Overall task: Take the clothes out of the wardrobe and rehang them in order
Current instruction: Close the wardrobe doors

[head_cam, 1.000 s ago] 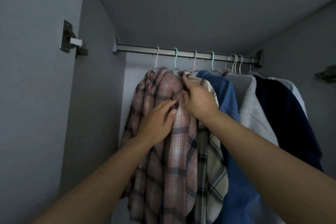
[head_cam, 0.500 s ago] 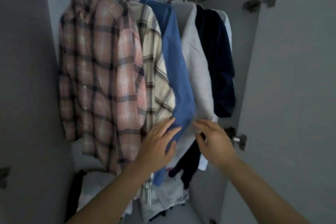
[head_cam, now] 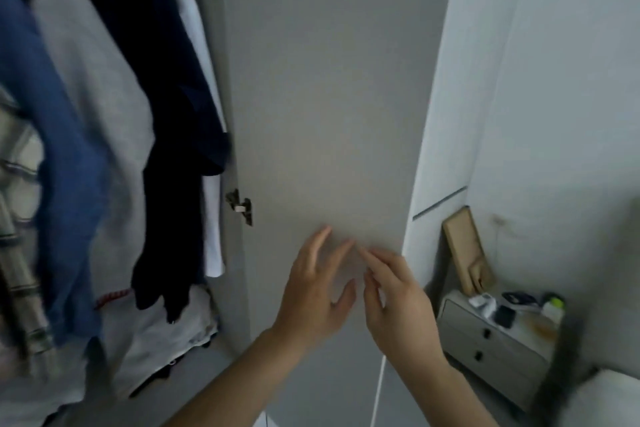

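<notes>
Both hands hang in front of the open wardrobe door (head_cam: 325, 97), holding nothing: the left hand (head_cam: 317, 295) has its fingers spread and relaxed, the right hand (head_cam: 398, 302) sits just beside it with fingers loosely extended, the two fingertips near each other but not gripping anything. The clothes are well off to the left, on the rail inside the wardrobe: a blue shirt (head_cam: 45, 149), a grey top (head_cam: 93, 87), a dark navy garment (head_cam: 173, 114) and a white one (head_cam: 207, 211) behind it, with a pale plaid shirt (head_cam: 17, 184) at the frame's edge; the picture is smeared there, so the hangers cannot be made out. A heap of folded laundry (head_cam: 159, 333) lies on the wardrobe floor. To the right stands a small drawer unit (head_cam: 491, 340) with clutter on top. The step in hand seems to be picking the next garment, and it is best done by reaching back left, taking one hanger by its hook, and lifting it clear of the rail before pulling outward, so neighbouring sleeves do not drag along
</notes>
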